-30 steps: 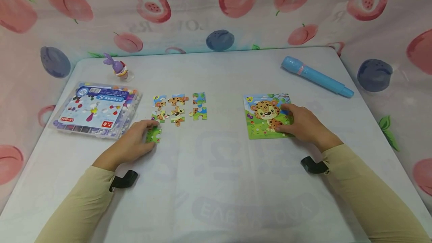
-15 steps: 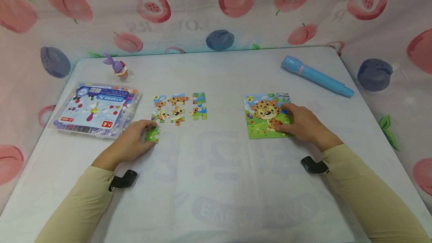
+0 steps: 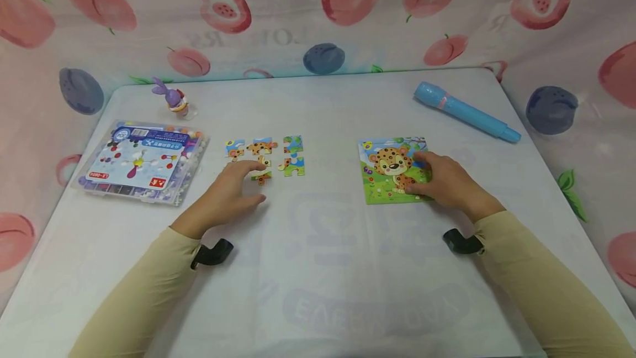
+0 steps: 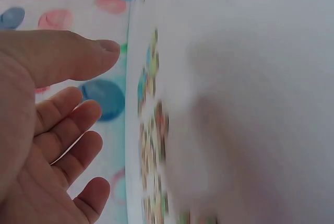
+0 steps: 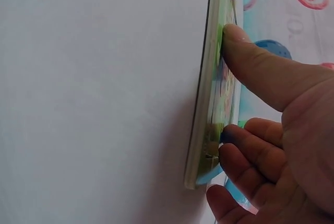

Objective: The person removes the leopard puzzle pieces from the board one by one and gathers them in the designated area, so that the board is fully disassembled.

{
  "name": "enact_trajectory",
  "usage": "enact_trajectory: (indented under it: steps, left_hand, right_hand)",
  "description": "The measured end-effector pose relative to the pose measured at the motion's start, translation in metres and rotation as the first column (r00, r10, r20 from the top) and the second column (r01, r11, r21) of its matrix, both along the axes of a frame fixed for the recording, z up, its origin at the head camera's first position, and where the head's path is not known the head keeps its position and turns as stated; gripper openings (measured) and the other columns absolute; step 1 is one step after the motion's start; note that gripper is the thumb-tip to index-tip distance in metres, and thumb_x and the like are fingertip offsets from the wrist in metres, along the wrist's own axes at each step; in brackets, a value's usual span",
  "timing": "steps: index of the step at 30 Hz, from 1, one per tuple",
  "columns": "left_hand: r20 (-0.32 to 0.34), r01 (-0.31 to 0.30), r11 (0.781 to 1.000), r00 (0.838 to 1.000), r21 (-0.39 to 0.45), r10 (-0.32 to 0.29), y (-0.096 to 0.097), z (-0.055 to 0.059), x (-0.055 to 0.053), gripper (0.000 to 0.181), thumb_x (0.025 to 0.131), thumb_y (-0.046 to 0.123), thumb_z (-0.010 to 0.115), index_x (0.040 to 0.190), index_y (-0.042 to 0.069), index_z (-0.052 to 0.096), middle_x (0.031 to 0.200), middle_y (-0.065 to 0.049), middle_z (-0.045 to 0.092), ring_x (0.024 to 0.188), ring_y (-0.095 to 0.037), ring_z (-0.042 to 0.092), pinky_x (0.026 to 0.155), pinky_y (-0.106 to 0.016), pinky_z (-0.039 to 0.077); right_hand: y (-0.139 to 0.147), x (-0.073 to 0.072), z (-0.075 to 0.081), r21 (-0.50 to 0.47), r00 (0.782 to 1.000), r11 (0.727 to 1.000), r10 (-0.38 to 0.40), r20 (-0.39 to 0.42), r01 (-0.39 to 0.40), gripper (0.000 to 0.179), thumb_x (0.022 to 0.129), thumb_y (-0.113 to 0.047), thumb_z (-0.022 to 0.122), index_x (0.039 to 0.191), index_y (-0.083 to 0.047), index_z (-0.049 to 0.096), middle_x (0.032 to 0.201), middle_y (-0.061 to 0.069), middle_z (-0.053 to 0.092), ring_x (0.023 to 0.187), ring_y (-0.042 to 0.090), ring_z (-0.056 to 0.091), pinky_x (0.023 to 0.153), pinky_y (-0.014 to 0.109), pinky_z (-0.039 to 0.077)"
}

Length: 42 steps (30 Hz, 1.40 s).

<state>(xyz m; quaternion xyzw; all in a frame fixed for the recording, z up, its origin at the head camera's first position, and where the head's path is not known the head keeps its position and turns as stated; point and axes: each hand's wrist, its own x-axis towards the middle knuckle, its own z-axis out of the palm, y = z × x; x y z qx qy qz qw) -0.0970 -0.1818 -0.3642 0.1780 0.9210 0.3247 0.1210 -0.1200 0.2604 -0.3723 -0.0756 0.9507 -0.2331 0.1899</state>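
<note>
My left hand (image 3: pixel 224 196) hovers over the lower left of a group of loose jigsaw pieces (image 3: pixel 293 167), thumb and fingers spread, nothing between them. It covers the left pieces of the lower rows. In the left wrist view those pieces (image 4: pixel 160 125) are blurred beyond the hand (image 4: pixel 57 114). The visible pieces carry leopard parts, sky and grass. To the right lies a square leopard picture board (image 3: pixel 380 184). Thumb and fingertips of my right hand (image 3: pixel 449 185) rest on its right part. Seen from the right wrist, the board (image 5: pixel 206 88) has a thick edge.
A clear lidded case of small coloured parts (image 3: pixel 139 162) lies at the left. Behind it stands a purple rabbit figurine (image 3: pixel 172 98). A blue, torch-shaped tube (image 3: pixel 467 112) lies at the back right. Fruit-printed cloth (image 3: pixel 258 10) hangs behind the white table (image 3: pixel 318 269).
My left hand has let go of the green corner piece at the lower left and moved right over the pieces. The right hand and board have stayed put.
</note>
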Motion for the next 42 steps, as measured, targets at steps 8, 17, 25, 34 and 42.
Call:
enact_trajectory:
  steps: [8,17,25,34,42]
  left_hand:
    - [-0.026,0.107,0.994,0.994,0.035,-0.106,0.037,-0.006,-0.01,0.058,0.086,0.011,0.076,0.138,-0.001,0.052,0.142,-0.017,0.051,0.13,-0.035,0.043,0.108,-0.049,0.035]
    - [-0.061,0.238,0.971,0.97,0.021,-0.237,0.088,-0.015,-0.017,0.055,0.085,0.011,0.077,0.134,-0.003,0.054,0.135,-0.015,0.056,0.132,-0.033,0.044,0.113,-0.044,0.031]
    - [-0.006,0.318,0.948,0.948,-0.034,-0.318,0.143,-0.014,-0.025,0.056,0.089,0.018,0.077,0.138,0.003,0.053,0.142,-0.01,0.053,0.136,-0.028,0.04,0.111,-0.045,0.032]
    - [0.025,0.338,0.93,0.941,-0.147,-0.338,0.195,-0.018,-0.037,0.059,0.091,0.026,0.072,0.144,0.009,0.052,0.143,-0.004,0.053,0.134,-0.024,0.041,0.107,-0.045,0.034]
    - [0.027,0.33,0.925,0.943,-0.187,-0.331,0.221,-0.024,-0.04,0.058,0.093,0.031,0.07,0.145,0.014,0.053,0.142,-0.001,0.055,0.132,-0.021,0.043,0.1,-0.042,0.037]
  right_hand:
    - [0.005,-0.003,0.002,-0.017,1.0,1.0,0.024,0.016,-0.024,0.086,0.089,-0.04,0.076,0.151,0.002,0.034,0.144,0.03,0.043,0.133,0.046,0.038,0.109,0.062,0.03]
    - [0.012,-0.005,0.001,-0.065,0.999,0.998,0.022,0.037,-0.019,0.08,0.091,-0.036,0.075,0.151,-0.001,0.035,0.145,0.028,0.044,0.133,0.044,0.041,0.108,0.061,0.03]
    - [0.013,-0.005,0.001,-0.08,0.999,0.997,0.015,0.042,-0.011,0.08,0.091,-0.035,0.076,0.151,-0.001,0.036,0.145,0.028,0.045,0.132,0.043,0.041,0.108,0.061,0.03]
    - [0.016,-0.004,0.0,-0.087,0.999,0.996,0.026,0.044,-0.022,0.078,0.092,-0.033,0.074,0.152,-0.001,0.035,0.144,0.029,0.046,0.132,0.044,0.042,0.108,0.062,0.031]
    - [0.019,-0.004,-0.001,-0.096,0.998,0.995,0.04,0.044,-0.036,0.075,0.094,-0.029,0.073,0.152,-0.002,0.034,0.143,0.029,0.046,0.131,0.045,0.043,0.106,0.062,0.033]
